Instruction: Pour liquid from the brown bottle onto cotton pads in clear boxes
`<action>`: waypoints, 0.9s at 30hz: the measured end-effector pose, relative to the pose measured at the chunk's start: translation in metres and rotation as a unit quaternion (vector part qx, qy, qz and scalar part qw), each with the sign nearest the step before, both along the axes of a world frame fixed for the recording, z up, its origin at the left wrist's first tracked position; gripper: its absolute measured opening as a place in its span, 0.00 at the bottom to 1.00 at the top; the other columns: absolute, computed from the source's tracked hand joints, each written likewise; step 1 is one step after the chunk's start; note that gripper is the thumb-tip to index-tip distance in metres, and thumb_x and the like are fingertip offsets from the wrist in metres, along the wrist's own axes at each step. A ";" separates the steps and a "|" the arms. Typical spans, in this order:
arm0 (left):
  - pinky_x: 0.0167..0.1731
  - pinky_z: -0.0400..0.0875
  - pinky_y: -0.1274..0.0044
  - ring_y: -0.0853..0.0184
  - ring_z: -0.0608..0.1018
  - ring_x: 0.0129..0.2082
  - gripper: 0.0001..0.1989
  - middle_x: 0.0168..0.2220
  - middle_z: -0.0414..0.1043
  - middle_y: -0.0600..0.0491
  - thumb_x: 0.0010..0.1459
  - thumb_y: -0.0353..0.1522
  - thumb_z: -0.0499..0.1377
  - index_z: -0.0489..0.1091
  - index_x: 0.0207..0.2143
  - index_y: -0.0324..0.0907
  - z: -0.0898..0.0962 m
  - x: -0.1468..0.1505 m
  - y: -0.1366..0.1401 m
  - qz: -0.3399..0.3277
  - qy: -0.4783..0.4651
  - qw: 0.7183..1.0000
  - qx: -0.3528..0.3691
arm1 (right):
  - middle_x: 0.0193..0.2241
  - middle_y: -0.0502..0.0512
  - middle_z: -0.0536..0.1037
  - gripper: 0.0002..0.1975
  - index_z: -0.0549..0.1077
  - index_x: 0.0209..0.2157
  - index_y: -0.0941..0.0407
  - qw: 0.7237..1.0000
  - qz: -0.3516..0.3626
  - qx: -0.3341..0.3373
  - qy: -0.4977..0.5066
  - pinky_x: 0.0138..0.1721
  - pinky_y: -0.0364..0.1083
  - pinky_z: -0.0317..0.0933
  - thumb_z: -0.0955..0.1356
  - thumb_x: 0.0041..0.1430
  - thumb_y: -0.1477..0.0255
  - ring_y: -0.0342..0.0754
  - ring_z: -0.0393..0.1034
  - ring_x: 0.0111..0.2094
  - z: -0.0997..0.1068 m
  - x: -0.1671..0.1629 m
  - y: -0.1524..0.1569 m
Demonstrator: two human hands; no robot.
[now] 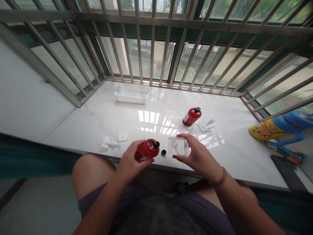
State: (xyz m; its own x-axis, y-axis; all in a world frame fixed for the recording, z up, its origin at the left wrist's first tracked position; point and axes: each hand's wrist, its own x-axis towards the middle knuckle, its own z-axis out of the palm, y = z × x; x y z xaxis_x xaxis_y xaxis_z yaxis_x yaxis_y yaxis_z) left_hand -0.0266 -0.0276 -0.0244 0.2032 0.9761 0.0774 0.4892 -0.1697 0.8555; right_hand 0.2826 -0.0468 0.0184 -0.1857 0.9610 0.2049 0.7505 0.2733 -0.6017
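My left hand (pixel 130 161) is wrapped round a red bottle (pixel 148 148) near the counter's front edge. The bottle's dark neck (pixel 156 144) is uncapped and leans to the right. Just right of it a small black cap (pixel 163 152) lies on the counter. Thumb and fingers of my right hand (pixel 195 153) grip the right side of a clear, square glass container (pixel 176 147), which has a round opening on top. I cannot tell whether there is liquid in it. Behind it stands a second red bottle (pixel 192 117) with its black cap on and a white label.
A white plastic basket (pixel 132 98) sits at the back left. Crumpled white tissues (pixel 105 143) lie at front left, a clear plastic wrapper (pixel 207 124) right of the capped bottle. At far right are a blue-and-yellow drinking bottle (pixel 271 127) and a dark phone (pixel 288 171). Metal window bars (pixel 153 49) border the counter.
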 end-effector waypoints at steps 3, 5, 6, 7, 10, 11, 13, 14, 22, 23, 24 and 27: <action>0.58 0.78 0.62 0.53 0.83 0.55 0.37 0.58 0.79 0.48 0.52 0.43 0.77 0.71 0.61 0.50 0.001 -0.010 0.003 0.029 0.009 1.000 0.003 | 0.59 0.60 0.77 0.35 0.68 0.62 0.47 0.999 -0.039 -0.026 0.017 0.59 0.65 0.73 0.79 0.58 0.58 0.65 0.76 0.58 0.009 0.011 0.000; 0.57 0.79 0.61 0.53 0.84 0.54 0.37 0.57 0.80 0.48 0.52 0.44 0.77 0.71 0.62 0.50 0.001 -0.017 0.005 0.051 0.012 0.999 0.001 | 0.58 0.60 0.79 0.36 0.69 0.62 0.47 0.997 -0.062 -0.040 0.039 0.56 0.64 0.75 0.80 0.56 0.55 0.64 0.78 0.55 0.016 0.019 0.000; 0.56 0.79 0.61 0.53 0.84 0.53 0.37 0.56 0.81 0.48 0.51 0.45 0.77 0.71 0.62 0.49 0.001 -0.020 0.006 0.062 0.012 0.998 0.000 | 0.57 0.60 0.79 0.37 0.69 0.62 0.47 0.995 -0.070 -0.046 0.055 0.54 0.64 0.76 0.81 0.55 0.54 0.63 0.79 0.53 0.019 0.023 0.000; 0.56 0.80 0.61 0.53 0.84 0.53 0.37 0.56 0.81 0.48 0.51 0.45 0.76 0.71 0.62 0.49 0.001 -0.023 0.006 0.071 0.013 0.997 0.000 | 0.57 0.60 0.80 0.38 0.69 0.62 0.47 0.993 -0.076 -0.053 0.074 0.53 0.63 0.76 0.81 0.55 0.54 0.63 0.79 0.51 0.022 0.027 0.000; 0.55 0.81 0.61 0.52 0.85 0.52 0.37 0.55 0.81 0.47 0.51 0.45 0.76 0.72 0.62 0.48 0.002 -0.032 0.008 0.091 0.018 0.996 0.005 | 0.55 0.61 0.80 0.39 0.69 0.62 0.48 0.984 -0.074 -0.061 0.151 0.49 0.59 0.78 0.82 0.54 0.54 0.61 0.79 0.50 0.030 0.037 0.000; 0.54 0.81 0.61 0.52 0.85 0.52 0.38 0.55 0.81 0.46 0.51 0.46 0.76 0.72 0.62 0.47 0.002 -0.035 0.009 0.094 0.020 0.995 0.006 | 0.55 0.62 0.80 0.39 0.69 0.62 0.49 0.980 -0.068 -0.060 0.179 0.49 0.58 0.78 0.82 0.53 0.55 0.61 0.79 0.51 0.033 0.039 0.000; 0.53 0.82 0.62 0.51 0.85 0.52 0.38 0.55 0.82 0.46 0.51 0.47 0.76 0.72 0.62 0.47 0.001 -0.039 0.009 0.104 0.025 0.994 0.008 | 0.57 0.62 0.79 0.39 0.69 0.61 0.49 0.970 -0.058 -0.059 0.227 0.49 0.55 0.78 0.83 0.52 0.58 0.60 0.78 0.55 0.039 0.042 0.000; 0.53 0.82 0.62 0.51 0.85 0.52 0.38 0.55 0.82 0.46 0.50 0.47 0.76 0.72 0.61 0.47 0.001 -0.040 0.009 0.111 0.026 0.993 0.009 | 0.57 0.61 0.79 0.38 0.69 0.61 0.49 0.966 -0.055 -0.060 0.245 0.50 0.54 0.78 0.83 0.52 0.59 0.60 0.77 0.56 0.042 0.043 0.000; 0.52 0.82 0.61 0.50 0.85 0.52 0.39 0.53 0.83 0.47 0.50 0.48 0.75 0.72 0.61 0.47 0.001 -0.040 0.005 0.128 0.021 0.992 0.000 | 0.57 0.60 0.79 0.39 0.70 0.60 0.48 0.953 -0.068 -0.082 0.282 0.49 0.52 0.79 0.85 0.50 0.61 0.59 0.79 0.55 0.063 0.049 -0.002; 0.53 0.82 0.61 0.50 0.85 0.52 0.38 0.53 0.83 0.47 0.49 0.48 0.75 0.73 0.61 0.47 0.001 -0.040 0.005 0.132 0.023 0.991 0.002 | 0.57 0.59 0.79 0.39 0.70 0.60 0.47 0.954 -0.070 -0.079 0.282 0.49 0.52 0.79 0.85 0.50 0.61 0.58 0.79 0.54 0.065 0.049 -0.002; 0.52 0.82 0.61 0.50 0.85 0.52 0.38 0.53 0.83 0.47 0.50 0.48 0.75 0.73 0.61 0.47 0.001 -0.040 0.005 0.134 0.025 0.991 0.005 | 0.56 0.59 0.79 0.39 0.70 0.59 0.47 0.954 -0.072 -0.073 0.281 0.49 0.52 0.79 0.85 0.49 0.61 0.58 0.79 0.54 0.065 0.048 -0.002; 0.51 0.83 0.62 0.51 0.85 0.51 0.38 0.53 0.82 0.47 0.50 0.49 0.75 0.72 0.61 0.47 0.005 -0.040 0.007 0.117 0.033 0.993 0.008 | 0.56 0.58 0.79 0.39 0.70 0.59 0.47 0.957 -0.071 -0.058 0.277 0.50 0.51 0.78 0.85 0.49 0.62 0.58 0.78 0.55 0.066 0.044 -0.003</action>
State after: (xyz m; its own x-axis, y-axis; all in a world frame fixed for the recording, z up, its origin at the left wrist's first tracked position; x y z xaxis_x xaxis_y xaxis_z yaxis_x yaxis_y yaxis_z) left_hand -0.0669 -0.0209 -0.0198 -0.0236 0.9959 0.0876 0.5717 -0.0584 0.8184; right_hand 0.3265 -0.0497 0.0842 0.0540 0.9908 0.1243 0.3331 0.0995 -0.9376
